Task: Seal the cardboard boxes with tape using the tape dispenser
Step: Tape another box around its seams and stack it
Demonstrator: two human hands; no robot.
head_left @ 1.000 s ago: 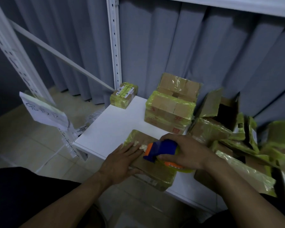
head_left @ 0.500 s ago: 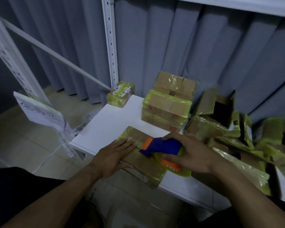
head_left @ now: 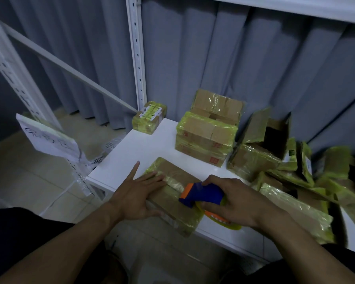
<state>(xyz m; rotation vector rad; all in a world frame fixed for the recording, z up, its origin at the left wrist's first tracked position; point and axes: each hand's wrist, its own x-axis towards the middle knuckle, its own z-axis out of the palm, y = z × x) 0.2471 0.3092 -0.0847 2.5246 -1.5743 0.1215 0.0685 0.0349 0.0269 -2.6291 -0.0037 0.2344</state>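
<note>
Pressing a cardboard box (head_left: 173, 171) down at the near edge of the white surface (head_left: 152, 144) with the left grip (head_left: 137, 198), fingers straight and spread wide. Holding a blue and orange tape dispenser (head_left: 201, 194) in the right grip (head_left: 240, 203), fingers curled round it, resting its front on the box top. Working in front of more taped boxes (head_left: 205, 138) stacked further back.

— Entry: legible text?
— None was readable. Handwritten sheet (head_left: 49, 138) on the rack: strokes blurred. Printed label (head_left: 151, 111) on small box (head_left: 146, 125): too small. Red stamp (head_left: 213, 160) on stacked box (head_left: 205, 136): illegible.
</note>
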